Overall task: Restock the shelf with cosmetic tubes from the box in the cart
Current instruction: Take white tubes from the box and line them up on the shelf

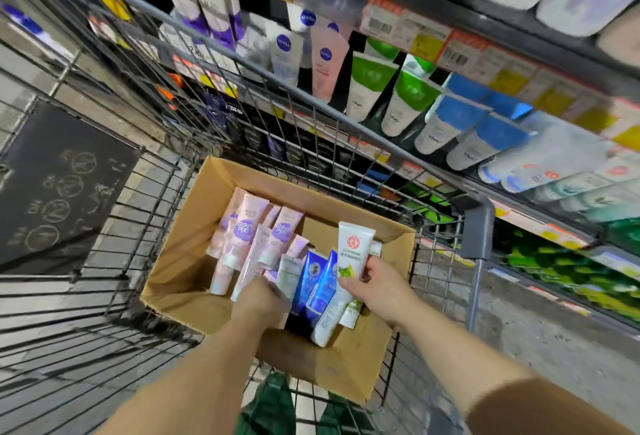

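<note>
Tubes are the stock here, in two places: ranked on the shelf [450, 64] and loose in the box [194, 213].

Shelf runs along the right side, several tiers, price tags on the front edges. Middle tier holds standing rows: purple-and-white packs at the far end, then white and pink tubes with round blue logos, then green-topped tubes [370, 85], then blue-topped tubes [450, 123]. Nearer rows too blurred to read.

Cart [104, 164], wire mesh, stands just beside the shelf. A dark panel with chalk-like circled marks lies against its left side.

Box, open brown cardboard, sits in the cart's near right part. Inside: pink tubes [249, 227] with purple round labels lying in the far left, blue tubes [320, 282] standing in the middle, a few white ones around them.

Left hand [261, 303] reaches down into the box among the pink and blue tubes, fingers curled and buried in the stock; cannot tell whether it grips anything.

Right hand [375, 282] grasps a white tube [355, 247] with a red round emblem and green leaves, thumb across the front, fingers behind. Tube is upright, flat end up, raised above the others but within the box's outline. A second white tube appears to sit under the same hand, slanting down; hold on it unclear.
</note>
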Motion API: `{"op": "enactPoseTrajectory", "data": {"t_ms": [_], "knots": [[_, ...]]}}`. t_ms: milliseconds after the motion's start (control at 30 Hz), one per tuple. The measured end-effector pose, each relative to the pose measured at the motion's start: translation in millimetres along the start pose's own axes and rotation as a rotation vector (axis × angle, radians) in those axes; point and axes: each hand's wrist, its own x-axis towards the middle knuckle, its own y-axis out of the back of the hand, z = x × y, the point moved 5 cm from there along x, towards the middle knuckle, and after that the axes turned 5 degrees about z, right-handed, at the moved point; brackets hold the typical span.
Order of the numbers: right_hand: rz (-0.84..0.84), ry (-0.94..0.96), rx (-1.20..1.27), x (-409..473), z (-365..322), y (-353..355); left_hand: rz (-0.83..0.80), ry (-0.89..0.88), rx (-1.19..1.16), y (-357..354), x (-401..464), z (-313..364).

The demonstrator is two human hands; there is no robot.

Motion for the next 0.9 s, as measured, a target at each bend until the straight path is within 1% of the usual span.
{"op": "enactPoseTrajectory", "data": {"t_ms": [33,100,167,333,467,567,633,700,767,900], "knots": [[0.004,0.0,0.004,-3.1,-2.9,1.4,-0.05,0.016,-0.073,4.6,-0.6,-0.4],[0.013,0.01,0.006,-11.3,-14.9,5.2,-0.162,0.038,-0.315,18.8,-6.1,3.9],[0.016,0.031,-0.002,-19.7,-32.4,10.2,-0.265,0.016,-0.484,39.4,-13.1,14.2],[0.069,0.116,-0.064,-50.6,-78.8,30.3,-0.393,-0.163,-0.661,103.0,-52.9,66.3],[0.136,0.13,0.025,-83.2,-95.6,53.9,-0.507,-0.267,-0.779,139.9,-102.4,114.4],[0.209,0.142,0.101,-116.0,-104.1,86.7,-0.655,-0.318,-0.842,156.9,-152.0,152.8],[0.267,0.159,0.15,-143.7,-106.6,116.9,-0.651,-0.374,-0.848,161.9,-181.7,179.7],[0.333,0.179,0.188,-174.0,-102.2,152.1,-0.565,-0.453,-0.833,163.7,-209.6,207.5],[0.394,0.198,0.242,-204.5,-91.1,189.6,-0.531,-0.538,-0.841,160.6,-241.0,239.5],[0.53,0.243,0.362,-266.7,-50.7,266.2,-0.627,-0.656,-0.874,138.9,-315.6,312.6]]}}
